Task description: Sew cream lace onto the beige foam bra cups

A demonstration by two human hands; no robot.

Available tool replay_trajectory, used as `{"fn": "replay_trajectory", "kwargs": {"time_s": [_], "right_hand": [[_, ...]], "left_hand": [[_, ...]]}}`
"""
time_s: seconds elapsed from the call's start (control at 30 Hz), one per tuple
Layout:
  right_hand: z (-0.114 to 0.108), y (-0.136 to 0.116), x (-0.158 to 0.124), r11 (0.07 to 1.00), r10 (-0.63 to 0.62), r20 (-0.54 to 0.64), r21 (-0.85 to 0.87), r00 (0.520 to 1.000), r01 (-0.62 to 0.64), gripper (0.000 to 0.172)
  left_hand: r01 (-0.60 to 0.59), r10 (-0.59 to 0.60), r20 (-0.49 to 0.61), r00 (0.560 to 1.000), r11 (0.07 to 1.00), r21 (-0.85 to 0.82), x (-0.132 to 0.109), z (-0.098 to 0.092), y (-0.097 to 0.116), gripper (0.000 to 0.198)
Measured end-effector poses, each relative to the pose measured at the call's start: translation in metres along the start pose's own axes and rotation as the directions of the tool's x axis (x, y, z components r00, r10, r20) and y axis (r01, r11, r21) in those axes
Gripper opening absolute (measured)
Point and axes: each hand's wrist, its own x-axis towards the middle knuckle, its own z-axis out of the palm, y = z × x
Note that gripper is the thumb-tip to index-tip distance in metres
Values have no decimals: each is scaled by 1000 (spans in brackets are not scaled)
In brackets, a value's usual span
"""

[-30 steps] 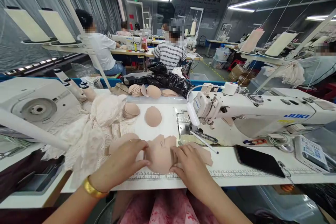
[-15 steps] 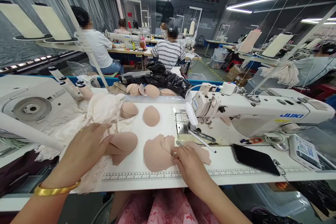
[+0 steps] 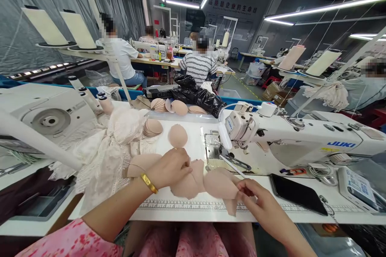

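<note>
My left hand (image 3: pixel 170 167), with a gold bangle on its wrist, rests closed on a beige foam cup piece (image 3: pixel 188 182) lying on the white sewing table (image 3: pixel 187 144). My right hand (image 3: pixel 262 204) pinches the edge of another beige cup piece (image 3: pixel 220 184) just in front of the needle plate. A folded beige piece (image 3: pixel 137 164) lies left of my left hand. A single domed cup (image 3: pixel 177 135) and a small stack of cups (image 3: pixel 152 127) sit further back.
A white JUKI sewing machine (image 3: pixel 301 138) stands at the right, with a black phone (image 3: pixel 297 192) lying before it. White lace fabric (image 3: pixel 105 152) is heaped at the left. More cups (image 3: pixel 175 106) and a black bag (image 3: pixel 197 92) lie behind. Other people sew at far tables.
My left hand came back from the folded piece at the left to the middle piece. My right hand drew toward me and to the right, holding a cup piece.
</note>
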Motion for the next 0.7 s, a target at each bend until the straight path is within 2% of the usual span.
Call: {"fn": "replay_trajectory", "kwargs": {"time_s": [0.07, 0.13, 0.2, 0.27, 0.3, 0.33, 0.4, 0.43, 0.47, 0.57, 0.6, 0.7], "right_hand": [[1, 19, -2, 998, 45, -30, -37, 999, -46, 23], [5, 31, -2, 996, 39, -85, -72, 996, -45, 24], [8, 35, -1, 993, -34, -196, -119, 980, 11, 26], [11, 29, 0, 984, -132, -297, -158, 946, 88, 25], [13, 22, 0, 978, -176, -321, -167, 931, 128, 24], [15, 14, 0, 971, -216, -321, -165, 922, 171, 21], [22, -7, 3, 955, -291, -275, -144, 917, 260, 16], [27, -18, 6, 944, -328, -241, -131, 914, 304, 14], [34, -28, 10, 931, -362, -198, -116, 911, 345, 13], [56, -54, 32, 913, -406, -127, -94, 905, 397, 13], [64, -60, 41, 914, -403, -127, -99, 906, 392, 13], [82, -72, 69, 931, -353, -112, -140, 929, 337, 16]], "left_hand": [[34, -35, -38, 999, 999, -37, 2, 8, -1, 16], [42, -49, -89, 995, 996, -81, 1, 9, -1, 17], [31, -49, -153, 987, 992, -121, -7, -1, -1, 16], [4, -38, -190, 981, 985, -174, -24, -21, -2, 15], [-13, -24, -175, 984, 978, -209, -34, -33, -3, 16], [-29, 0, -103, 995, 960, -277, -44, -45, -6, 19], [-1, 56, 129, 990, 919, -394, -62, -63, -12, 37], [40, 40, 185, 982, 911, -410, -67, -67, -15, 41], [78, 2, 195, 981, 913, -400, -70, -68, -17, 41], [113, -104, 45, 994, 957, -268, -63, -52, -20, 29], [100, -97, 25, 995, 973, -207, -58, -44, -20, 34], [51, -45, 104, 994, 997, -58, -41, -24, -16, 52]]}}
